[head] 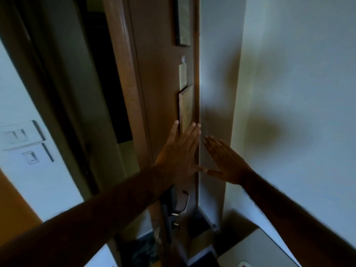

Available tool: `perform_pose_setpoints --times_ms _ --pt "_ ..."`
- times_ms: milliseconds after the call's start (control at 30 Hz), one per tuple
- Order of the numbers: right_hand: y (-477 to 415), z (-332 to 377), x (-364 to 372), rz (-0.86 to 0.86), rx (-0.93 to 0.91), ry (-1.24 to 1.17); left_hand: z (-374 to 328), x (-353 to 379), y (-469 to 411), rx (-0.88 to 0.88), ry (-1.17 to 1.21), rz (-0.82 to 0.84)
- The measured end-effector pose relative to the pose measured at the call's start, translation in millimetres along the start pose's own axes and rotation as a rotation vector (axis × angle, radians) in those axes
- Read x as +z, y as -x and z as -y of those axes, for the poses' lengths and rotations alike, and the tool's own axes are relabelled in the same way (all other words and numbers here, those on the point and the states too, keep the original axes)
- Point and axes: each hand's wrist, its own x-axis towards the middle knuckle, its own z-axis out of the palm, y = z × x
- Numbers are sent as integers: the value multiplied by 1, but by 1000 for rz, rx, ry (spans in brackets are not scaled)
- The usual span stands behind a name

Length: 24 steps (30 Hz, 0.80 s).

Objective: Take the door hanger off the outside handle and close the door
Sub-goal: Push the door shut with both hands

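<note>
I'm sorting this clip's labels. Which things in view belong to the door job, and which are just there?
Job:
- door
- inside handle
- left hand, flat on the door
- right hand, open, beside the door's edge

Just there:
- card holder and framed notice on the door
- light switches
- wall

No door hanger visible.

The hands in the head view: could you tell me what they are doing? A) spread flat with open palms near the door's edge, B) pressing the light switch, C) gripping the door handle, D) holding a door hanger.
A: the left hand lies flat against the door, the right hand open beside it, both empty, above the handle.
</note>
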Motion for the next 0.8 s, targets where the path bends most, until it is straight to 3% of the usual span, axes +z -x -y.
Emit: perform_pose_setpoints --times_ms 200,433,800 --pt "-15 34 64 36 -93 -126 12 30 16 90 -108 91" --pt "-28 85 129 117 -132 -282 40 53 29 62 -182 108" --pt "-78 194 207 188 -52 -433 146 142 68 46 -366 173"
